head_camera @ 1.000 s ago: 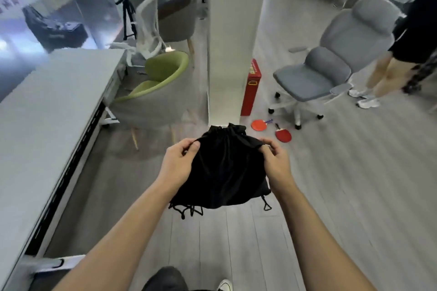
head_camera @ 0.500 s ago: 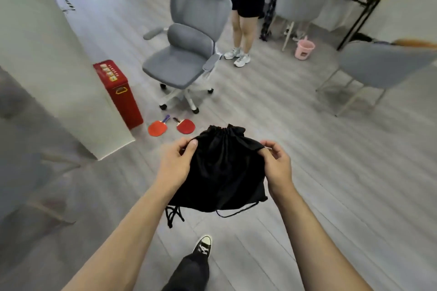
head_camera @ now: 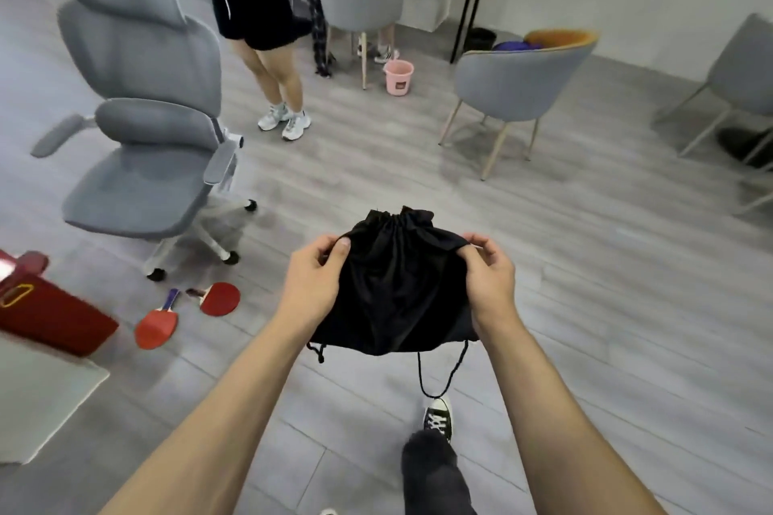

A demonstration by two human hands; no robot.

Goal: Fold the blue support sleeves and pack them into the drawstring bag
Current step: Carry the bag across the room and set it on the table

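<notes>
A black drawstring bag (head_camera: pixel 397 288) hangs in the air in front of me, its gathered mouth pointing away and cords dangling below. My left hand (head_camera: pixel 313 284) pinches the bag's left upper edge between thumb and fingers. My right hand (head_camera: pixel 487 276) grips the right upper edge the same way. No blue support sleeves are in sight; whatever is inside the bag is hidden.
A grey office chair (head_camera: pixel 142 138) stands at the left, with two red table-tennis paddles (head_camera: pixel 184 311) and a red box (head_camera: pixel 46 314) on the floor. A person's legs (head_camera: pixel 272 71) are ahead, beside a pink bucket (head_camera: pixel 398 76). Grey chairs (head_camera: pixel 514 92) stand at the right.
My view has swung to the right across the room; the office chair and red box slid left. Both hands keep the same hold on the bag, and its cords now hang lower.
</notes>
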